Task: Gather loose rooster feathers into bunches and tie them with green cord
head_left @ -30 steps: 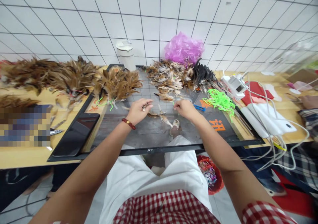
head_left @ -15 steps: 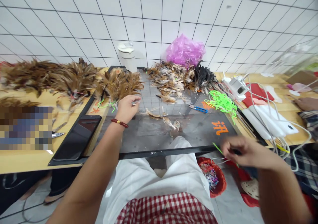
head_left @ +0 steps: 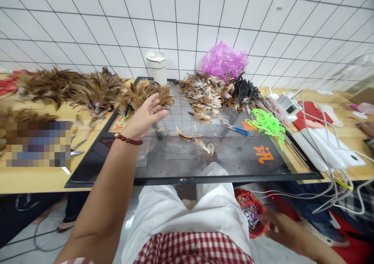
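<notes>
My left hand (head_left: pixel 143 119) hovers above the left part of the dark glass board (head_left: pixel 181 160), fingers apart, nothing in it. A brown feather bundle (head_left: pixel 140 96) with a bit of green cord lies just beyond it. My right hand (head_left: pixel 270 223) is low on the right, below the table edge, beside a red-lined bin (head_left: pixel 261 229) of colourful scraps. Motion smears its fingers, so what it may hold does not show. On the board lie loose feathers (head_left: pixel 187 135), blue-handled thread snips (head_left: pixel 238 130) and a tangle of bright green cord (head_left: pixel 267 123).
At the back stand a white lidded cup (head_left: pixel 157 67), mottled feathers (head_left: pixel 201 96), black feathers (head_left: pixel 247 94) and a pink plastic bag (head_left: pixel 224 60). More brown feathers (head_left: pixel 96 86) lie left. White cables and a power strip (head_left: pixel 284 104) crowd the right, near another person's hand (head_left: pixel 366 127).
My left hand has opened its fingers. My right hand has dropped from the board's front edge to the bin; its green cord no longer shows. The phone at left is no longer distinguishable.
</notes>
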### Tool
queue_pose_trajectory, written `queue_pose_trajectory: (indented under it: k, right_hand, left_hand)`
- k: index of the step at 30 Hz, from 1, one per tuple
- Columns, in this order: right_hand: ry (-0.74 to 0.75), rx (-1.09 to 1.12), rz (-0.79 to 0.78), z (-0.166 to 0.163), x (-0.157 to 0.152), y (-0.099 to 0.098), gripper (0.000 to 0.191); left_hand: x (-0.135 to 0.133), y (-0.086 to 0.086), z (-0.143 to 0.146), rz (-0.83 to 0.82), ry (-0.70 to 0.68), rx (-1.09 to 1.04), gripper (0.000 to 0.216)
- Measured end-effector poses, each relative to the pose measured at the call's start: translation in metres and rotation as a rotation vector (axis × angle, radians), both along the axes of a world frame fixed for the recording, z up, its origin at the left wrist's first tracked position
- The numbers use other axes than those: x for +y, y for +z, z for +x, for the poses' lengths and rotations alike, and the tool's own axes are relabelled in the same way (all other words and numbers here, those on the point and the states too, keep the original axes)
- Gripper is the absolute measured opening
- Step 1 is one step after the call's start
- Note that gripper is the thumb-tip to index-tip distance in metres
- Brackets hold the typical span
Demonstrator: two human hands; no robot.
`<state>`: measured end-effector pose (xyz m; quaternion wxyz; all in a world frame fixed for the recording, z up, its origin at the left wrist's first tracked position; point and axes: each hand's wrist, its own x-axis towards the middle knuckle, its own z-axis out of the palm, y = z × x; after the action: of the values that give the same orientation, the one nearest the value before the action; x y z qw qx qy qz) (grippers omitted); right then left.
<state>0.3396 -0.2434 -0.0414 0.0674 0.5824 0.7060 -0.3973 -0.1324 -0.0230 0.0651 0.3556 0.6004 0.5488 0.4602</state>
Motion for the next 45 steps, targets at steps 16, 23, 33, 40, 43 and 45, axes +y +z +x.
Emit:
queue_pose_trajectory:
  k: [16,23,33,40,43,45]
  right_hand:
    - [0.329,0.288,0.736,-0.197,0.198,0.078,0.041]
    - [0.1,0.323,0.958,-0.18,0.259,0.04,0.04]
    - [-0.22,0.569,1.072,-0.169,0.267,0.042,0.016]
    - [0.2,0.169,0.891,-0.172,0.253,0.05,0.011]
    - [0.194,0.172,0.849,-0.17,0.254,0.046,0.009]
    - [0.106,0.276,0.87,-0.171,0.257,0.042,0.009]
  left_hand:
    - [-0.01,-0.066,0.048,0.077,0.026,0.825,0.03]
    - [0.051,-0.068,0.117,0.029,-0.223,0.117,0.066]
    - [0.063,-0.077,0.085,-0.082,0.31,-0.709,0.039]
    - [0.056,-0.08,0.101,0.071,0.258,-0.399,0.041]
    - [0.047,-0.077,0.113,0.105,0.194,-0.338,0.049]
    - [0.042,-0.073,0.12,0.12,0.168,-0.296,0.05]
